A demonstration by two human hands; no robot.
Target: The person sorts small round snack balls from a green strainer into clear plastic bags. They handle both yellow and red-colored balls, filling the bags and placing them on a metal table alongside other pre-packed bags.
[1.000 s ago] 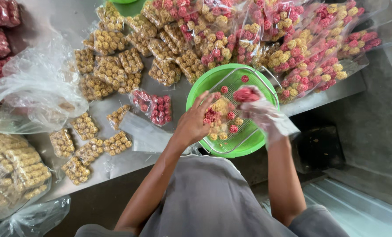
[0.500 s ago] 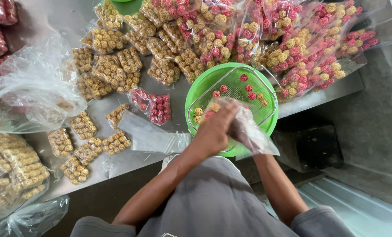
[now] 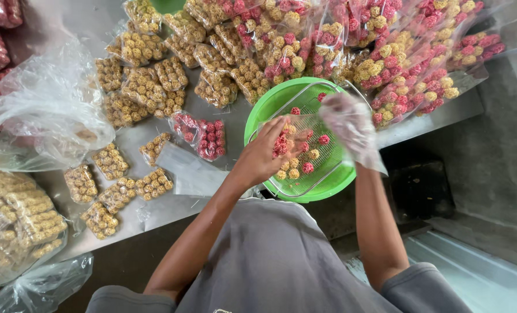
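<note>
Red and yellow snack balls point(image 3: 296, 165) lie in the green bowl point(image 3: 270, 101) — left hand point(image 3: 264, 155) pinching some, right hand point(image 3: 348, 124) plastic-covered, grip blurred — cannot tell.

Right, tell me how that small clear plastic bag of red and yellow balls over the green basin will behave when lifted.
The small clear plastic bag probably flops: its film looks thin and crumpled in the left hand. It likely sags at the bottom, where the red and yellow balls gather. Loose round balls in the green basin suggest spilled ones would roll.
</note>
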